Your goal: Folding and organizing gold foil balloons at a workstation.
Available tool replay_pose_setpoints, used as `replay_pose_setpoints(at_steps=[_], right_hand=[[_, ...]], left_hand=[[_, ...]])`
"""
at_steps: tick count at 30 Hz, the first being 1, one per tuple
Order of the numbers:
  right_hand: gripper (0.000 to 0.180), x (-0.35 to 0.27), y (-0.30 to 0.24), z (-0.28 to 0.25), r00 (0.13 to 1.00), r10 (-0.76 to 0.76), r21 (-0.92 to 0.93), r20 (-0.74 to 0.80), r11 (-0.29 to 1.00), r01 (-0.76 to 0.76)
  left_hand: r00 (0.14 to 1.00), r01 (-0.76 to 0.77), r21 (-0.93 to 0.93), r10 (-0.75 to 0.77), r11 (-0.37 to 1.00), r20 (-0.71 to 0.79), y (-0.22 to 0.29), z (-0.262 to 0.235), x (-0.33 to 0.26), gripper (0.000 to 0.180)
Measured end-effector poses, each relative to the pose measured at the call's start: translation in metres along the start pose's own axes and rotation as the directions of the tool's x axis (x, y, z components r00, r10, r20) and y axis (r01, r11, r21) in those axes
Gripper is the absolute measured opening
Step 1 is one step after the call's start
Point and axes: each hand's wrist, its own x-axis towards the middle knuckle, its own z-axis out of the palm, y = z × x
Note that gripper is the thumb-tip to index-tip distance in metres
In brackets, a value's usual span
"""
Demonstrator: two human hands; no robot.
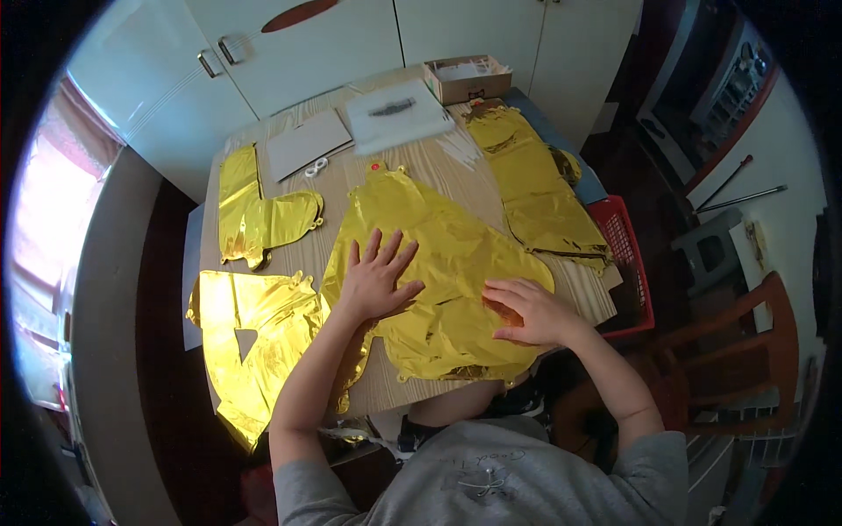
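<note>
A large, flat, deflated gold foil balloon [438, 228] lies across the middle of the table, with a small red dot and tabs at its far end. My left hand [379, 276] is pressed on its left part, open with the fingers spread. On its right part my right hand [531, 314] rests with slightly bent fingers and the thumb apart; nothing shows in its grasp. To the left lie an L-shaped gold foil balloon [263, 215] and a shiny gold foil balloon with a triangular hole [263, 316]. Another long gold foil piece [535, 184] lies at the right edge.
Toward the back are a grey flat sheet [307, 145], two small white rings [316, 167], a clear plastic bag [399, 114], thin white sticks [460, 149] and a cardboard box [469, 81]. A red basket [645, 280] and a wooden chair [767, 351] stand at the right.
</note>
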Motion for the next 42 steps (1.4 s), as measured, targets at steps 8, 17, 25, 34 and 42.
replay_pose_setpoints(at_steps=[8,17,25,34,42], right_hand=[[0.069,-0.04,-0.029,-0.019,0.972,-0.157,-0.245,0.177,0.949,0.198],[0.016,-0.037,-0.061,-0.016,0.906,-0.398,-0.366,-0.146,0.872,0.325],[0.012,-0.009,-0.073,-0.045,0.865,-0.497,-0.498,-0.062,0.767,0.405],[0.037,-0.024,-0.03,-0.03,0.97,-0.214,-0.089,0.117,0.97,0.225],[0.053,0.005,0.008,-0.012,0.998,-0.058,-0.228,-0.02,0.972,0.052]], left_hand=[[1.0,0.009,0.009,-0.009,1.0,-0.018,-0.003,0.002,-0.005,0.072],[0.999,-0.002,0.013,0.002,1.0,-0.034,-0.005,0.005,-0.003,0.072],[0.999,0.018,0.014,-0.018,1.0,0.031,-0.004,-0.002,-0.004,0.072],[1.0,-0.001,-0.006,0.001,1.0,-0.012,-0.007,0.002,-0.006,0.074],[1.0,0.004,-0.032,-0.004,0.999,0.001,-0.007,0.0,-0.006,0.075]])
